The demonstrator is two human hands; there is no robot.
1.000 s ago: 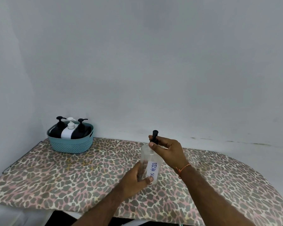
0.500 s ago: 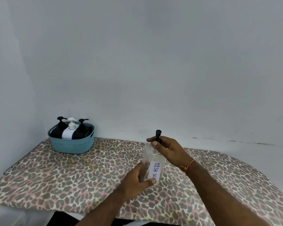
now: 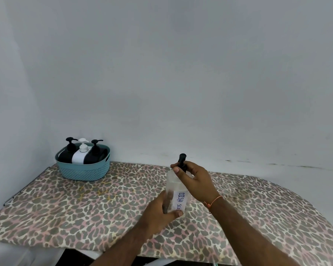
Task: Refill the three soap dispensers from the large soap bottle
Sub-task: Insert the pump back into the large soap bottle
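Observation:
A clear soap bottle [image 3: 175, 186] with a white "DISH SOAP" label stands upright on the leopard-print board [image 3: 85, 204]. My left hand [image 3: 160, 212] grips its lower body, thumb across the front. My right hand [image 3: 194, 181] curls around the neck and holds the black pump cap [image 3: 181, 160], whose stem sticks up above my fingers. In the teal basket [image 3: 85, 169] at the far left stand three dispensers: a black one [image 3: 68, 152], a white one [image 3: 81, 154] and a second black one [image 3: 94, 154].
A white wall runs right behind the board, with another wall on the left. The board's rounded end lies to the right, its front edge close to me. An orange thread band sits on my right wrist [image 3: 212, 201].
My right hand has turned around the pump cap, its wrist swinging lower and to the right. The left hand keeps its grip on the bottle body.

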